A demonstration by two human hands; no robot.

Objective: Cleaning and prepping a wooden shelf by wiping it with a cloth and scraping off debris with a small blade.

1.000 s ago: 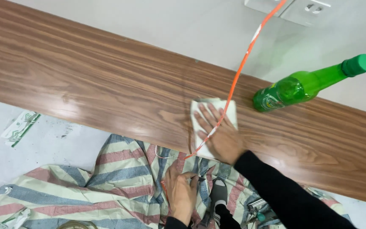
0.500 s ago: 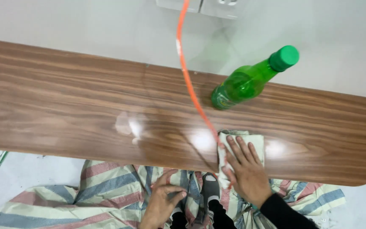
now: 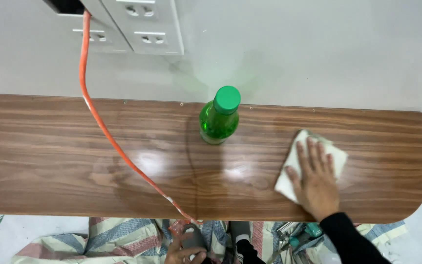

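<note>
A pale wall with white sockets backs a long wood-grain shelf with a rounded right corner. Below lies a striped woven sheet. An orange cable crosses the shelf; a green bottle stands upright near the wall. The right hand lies flat, fingers spread, pressing a white cloth near the shelf's right end. The left hand, below the edge, curls around a dark object.
</note>
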